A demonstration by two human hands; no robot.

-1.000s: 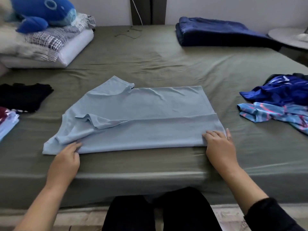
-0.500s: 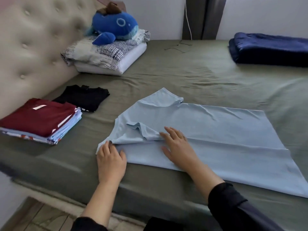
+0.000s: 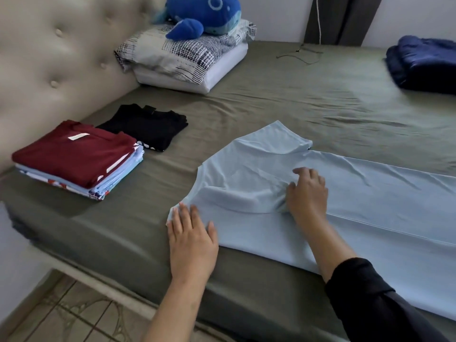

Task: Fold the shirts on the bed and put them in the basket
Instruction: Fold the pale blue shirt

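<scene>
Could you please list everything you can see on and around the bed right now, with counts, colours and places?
light blue shirt: 1, spread at near bed edge
folded shirt stack: 1, maroon on top, left by headboard
black shirt: 1, folded, behind stack
pillows: stacked, white and checked, far left
plush whale: 1, blue, on pillows
navy blanket: 1, folded, far right
bed sheet: olive
left hand: flat on shirt corner
right hand: pinching sleeve

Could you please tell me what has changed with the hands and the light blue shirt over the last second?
The right hand left the shirt's hem, crossed to the folded sleeve and now pinches it. The left hand stayed flat on the light blue shirt corner; the folded stack is unmoved since half a second ago.
</scene>
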